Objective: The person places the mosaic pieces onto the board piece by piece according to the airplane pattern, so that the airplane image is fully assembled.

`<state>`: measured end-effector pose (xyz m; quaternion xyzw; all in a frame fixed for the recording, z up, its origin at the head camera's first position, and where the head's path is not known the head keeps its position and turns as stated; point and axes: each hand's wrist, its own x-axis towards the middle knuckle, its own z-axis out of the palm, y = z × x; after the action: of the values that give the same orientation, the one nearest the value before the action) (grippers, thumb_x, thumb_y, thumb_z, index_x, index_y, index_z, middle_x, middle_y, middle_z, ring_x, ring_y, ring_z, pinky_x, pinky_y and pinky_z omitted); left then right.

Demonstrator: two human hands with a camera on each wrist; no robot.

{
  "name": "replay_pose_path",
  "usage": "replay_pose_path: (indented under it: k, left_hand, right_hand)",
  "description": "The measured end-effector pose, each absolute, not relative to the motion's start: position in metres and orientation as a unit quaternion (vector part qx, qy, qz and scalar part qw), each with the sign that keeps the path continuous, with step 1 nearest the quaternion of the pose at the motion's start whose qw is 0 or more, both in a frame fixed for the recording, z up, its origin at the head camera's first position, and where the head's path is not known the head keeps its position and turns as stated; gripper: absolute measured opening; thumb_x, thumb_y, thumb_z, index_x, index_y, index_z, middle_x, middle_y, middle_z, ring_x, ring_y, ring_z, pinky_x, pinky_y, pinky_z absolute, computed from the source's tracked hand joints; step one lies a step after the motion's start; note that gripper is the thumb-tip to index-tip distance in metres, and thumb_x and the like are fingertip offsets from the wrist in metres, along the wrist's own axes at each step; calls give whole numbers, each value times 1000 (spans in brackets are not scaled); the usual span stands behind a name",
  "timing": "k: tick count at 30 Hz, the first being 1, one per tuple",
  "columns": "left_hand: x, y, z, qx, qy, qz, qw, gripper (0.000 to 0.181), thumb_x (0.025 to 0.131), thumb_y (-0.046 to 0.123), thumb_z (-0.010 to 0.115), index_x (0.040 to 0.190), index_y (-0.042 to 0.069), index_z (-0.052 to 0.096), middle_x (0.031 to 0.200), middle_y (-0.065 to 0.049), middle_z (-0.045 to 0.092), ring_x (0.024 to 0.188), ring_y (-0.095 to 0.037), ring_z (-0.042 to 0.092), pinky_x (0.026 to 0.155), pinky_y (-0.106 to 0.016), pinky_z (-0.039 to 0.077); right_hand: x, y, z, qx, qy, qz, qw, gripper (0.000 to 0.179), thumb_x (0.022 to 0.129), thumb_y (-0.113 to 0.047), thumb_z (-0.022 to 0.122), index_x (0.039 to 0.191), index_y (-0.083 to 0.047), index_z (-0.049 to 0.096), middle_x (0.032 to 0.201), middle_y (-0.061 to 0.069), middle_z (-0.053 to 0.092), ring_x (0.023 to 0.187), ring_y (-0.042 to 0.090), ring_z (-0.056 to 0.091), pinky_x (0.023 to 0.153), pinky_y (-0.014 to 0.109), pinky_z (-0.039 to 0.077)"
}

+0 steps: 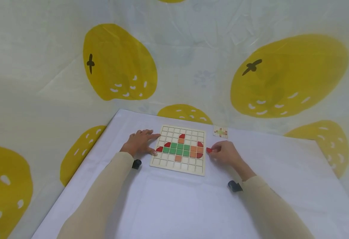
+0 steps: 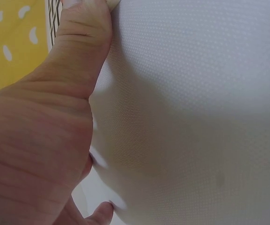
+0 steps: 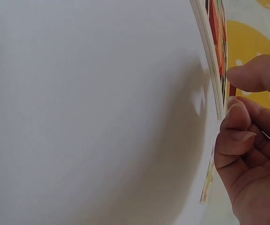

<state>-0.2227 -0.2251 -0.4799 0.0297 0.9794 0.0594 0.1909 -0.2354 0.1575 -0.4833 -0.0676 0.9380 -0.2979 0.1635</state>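
Observation:
A square wooden grid board (image 1: 163, 162) lies on the white table. Green square tiles (image 1: 172, 151) run across its middle, with orange squares (image 1: 178, 158) above, below and to the right. Several red rounded pieces (image 1: 181, 136) sit around them. At the board's left edge, my left hand (image 1: 139, 142) touches the rim with its fingers spread and the thumb near the leftmost red piece. Just beyond the right edge, my right hand (image 1: 224, 152) pinches a red rounded piece (image 1: 209, 150) between thumb and finger. In the right wrist view only a sliver of that red piece (image 3: 232, 90) shows.
A small pattern card (image 1: 220, 132) lies behind the board's right corner, near the table's back edge. Dark wrist cameras (image 1: 234, 186) hang below both wrists. A pale curtain (image 1: 192, 66) with yellow fruit prints stands behind and beside the table.

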Motion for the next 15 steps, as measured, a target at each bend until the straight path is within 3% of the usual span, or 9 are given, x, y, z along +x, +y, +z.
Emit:
replay_pose_path:
  k: [15]
  left_hand:
    - [-220, -225, -478, 29, 980, 62, 188, 100, 76, 64, 83, 161, 48, 31, 174, -3, 27, 157, -41, 28, 125, -71, 24]
  right_hand:
    - [-220, 142, -475, -98, 937, -297, 157, 30, 90, -23, 81, 114, -4, 77, 96, 9, 72, 86, 22, 62, 72, 27, 55]
